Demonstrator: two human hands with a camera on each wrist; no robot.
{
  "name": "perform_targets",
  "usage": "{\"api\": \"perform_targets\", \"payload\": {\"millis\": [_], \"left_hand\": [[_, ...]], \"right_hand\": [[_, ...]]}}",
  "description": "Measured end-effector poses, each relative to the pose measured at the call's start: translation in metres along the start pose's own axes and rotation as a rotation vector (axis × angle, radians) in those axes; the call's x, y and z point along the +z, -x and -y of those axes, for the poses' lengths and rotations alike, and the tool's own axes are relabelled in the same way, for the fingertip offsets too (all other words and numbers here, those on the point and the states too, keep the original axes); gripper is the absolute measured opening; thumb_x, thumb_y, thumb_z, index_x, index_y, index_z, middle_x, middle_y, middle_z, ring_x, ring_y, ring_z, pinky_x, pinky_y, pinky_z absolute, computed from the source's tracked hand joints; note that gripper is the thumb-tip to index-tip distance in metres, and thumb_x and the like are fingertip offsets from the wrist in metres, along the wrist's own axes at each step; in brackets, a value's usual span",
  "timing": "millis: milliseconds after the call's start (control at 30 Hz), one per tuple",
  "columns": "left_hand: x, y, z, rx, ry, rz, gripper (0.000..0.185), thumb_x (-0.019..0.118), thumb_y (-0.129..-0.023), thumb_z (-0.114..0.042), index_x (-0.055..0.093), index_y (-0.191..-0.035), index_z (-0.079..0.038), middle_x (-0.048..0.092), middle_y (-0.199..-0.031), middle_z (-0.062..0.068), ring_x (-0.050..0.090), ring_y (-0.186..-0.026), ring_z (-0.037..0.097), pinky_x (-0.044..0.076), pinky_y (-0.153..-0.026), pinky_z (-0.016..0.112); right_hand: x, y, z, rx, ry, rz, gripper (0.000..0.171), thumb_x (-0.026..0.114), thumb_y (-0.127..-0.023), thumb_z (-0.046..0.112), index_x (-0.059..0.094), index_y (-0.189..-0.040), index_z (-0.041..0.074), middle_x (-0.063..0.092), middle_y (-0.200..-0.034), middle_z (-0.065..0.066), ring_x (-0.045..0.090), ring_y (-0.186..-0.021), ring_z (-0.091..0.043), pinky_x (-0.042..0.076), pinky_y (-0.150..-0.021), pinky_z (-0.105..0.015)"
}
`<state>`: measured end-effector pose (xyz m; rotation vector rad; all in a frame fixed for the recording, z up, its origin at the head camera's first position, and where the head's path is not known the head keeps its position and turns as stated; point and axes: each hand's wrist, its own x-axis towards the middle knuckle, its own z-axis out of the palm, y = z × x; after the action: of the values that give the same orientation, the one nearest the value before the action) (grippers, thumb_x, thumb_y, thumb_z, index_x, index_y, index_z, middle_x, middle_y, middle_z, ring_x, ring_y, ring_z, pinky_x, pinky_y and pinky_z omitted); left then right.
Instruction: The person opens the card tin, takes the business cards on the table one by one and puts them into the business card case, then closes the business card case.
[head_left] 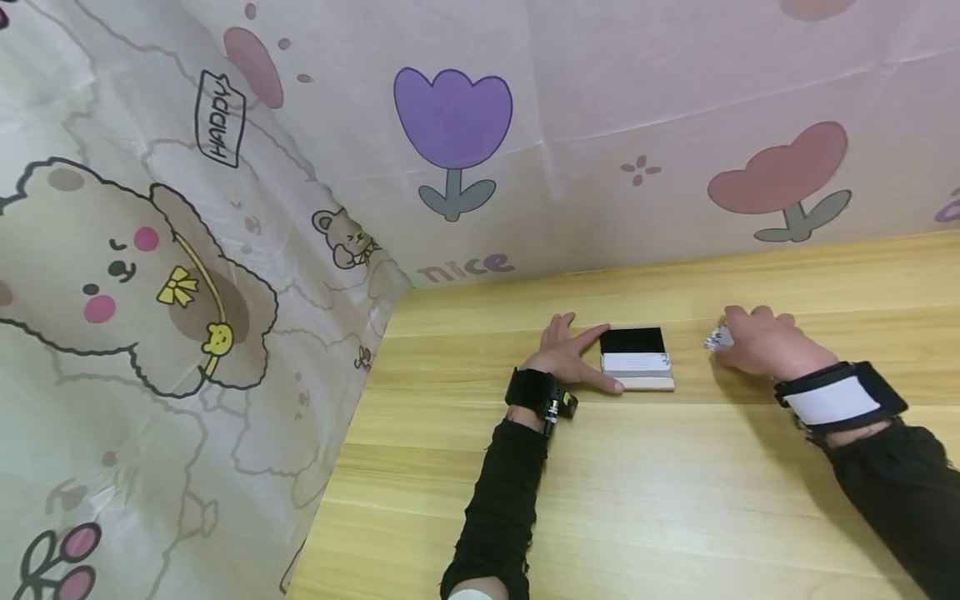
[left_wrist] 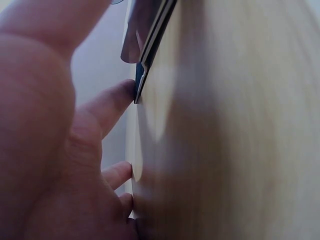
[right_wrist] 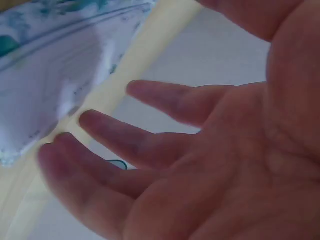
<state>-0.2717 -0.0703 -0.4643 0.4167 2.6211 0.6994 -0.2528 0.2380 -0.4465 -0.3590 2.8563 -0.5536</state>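
My left hand [head_left: 562,354] lies spread on the table at the left side of a flat open case [head_left: 632,340]. Its index fingertip is at the case's upper left corner, its thumb at the lower left one. The case is black in its upper half; a white printed piece [head_left: 636,362] with a bluish pattern lies in the lower half. Edge-on in the left wrist view, the case [left_wrist: 142,82] is thin and dark. To the right, my right hand [head_left: 768,342] is over a white, blue-patterned flat piece [head_left: 718,337]. In the right wrist view, fairly straight fingers point towards this piece [right_wrist: 55,85], whose far part is out of frame.
Both things are on a light wood table [head_left: 615,483]. A printed cloth [head_left: 585,117] hangs along the table's back edge, and more cloth [head_left: 247,400] covers the left side.
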Motion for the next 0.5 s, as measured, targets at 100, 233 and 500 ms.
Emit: {"api": "perform_targets", "payload": {"millis": [100,233,500], "left_hand": [[-0.0008,-0.0004,0.0003,-0.010,-0.015,-0.004,0.106,0.092,-0.069,-0.059,0.033,-0.158,-0.054,0.000,-0.173,0.001,-0.006,-0.158,0.023,0.019,-0.121,0.064],[-0.0006,-0.0019,0.0000,-0.011,-0.018,0.004,0.107,0.092,-0.069,-0.060,0.032,-0.157,-0.055,0.000,-0.173,-0.001,-0.007,-0.158,0.022,0.017,-0.122,0.063],[0.0012,-0.0031,0.0006,-0.016,-0.020,0.010,0.107,0.092,-0.068,-0.060,0.032,-0.157,-0.055,-0.001,-0.173,-0.001,-0.006,-0.158,0.022,0.016,-0.122,0.062]], "right_hand": [[-0.0002,-0.0015,-0.0013,0.011,0.016,0.016,0.066,0.077,-0.087,0.012,0.042,-0.128,-0.026,0.052,-0.103,-0.045,0.053,-0.087,-0.052,0.048,-0.074,-0.061],[-0.0013,-0.0010,0.0015,-0.004,0.016,-0.004,0.054,0.079,-0.083,0.004,0.049,-0.118,-0.023,0.057,-0.095,-0.039,0.058,-0.079,-0.045,0.054,-0.065,-0.056],[-0.0021,0.0016,0.0023,-0.002,-0.051,-0.024,0.059,0.083,-0.083,0.008,0.049,-0.119,-0.025,0.058,-0.092,-0.038,0.060,-0.075,-0.041,0.054,-0.055,-0.044]]}}
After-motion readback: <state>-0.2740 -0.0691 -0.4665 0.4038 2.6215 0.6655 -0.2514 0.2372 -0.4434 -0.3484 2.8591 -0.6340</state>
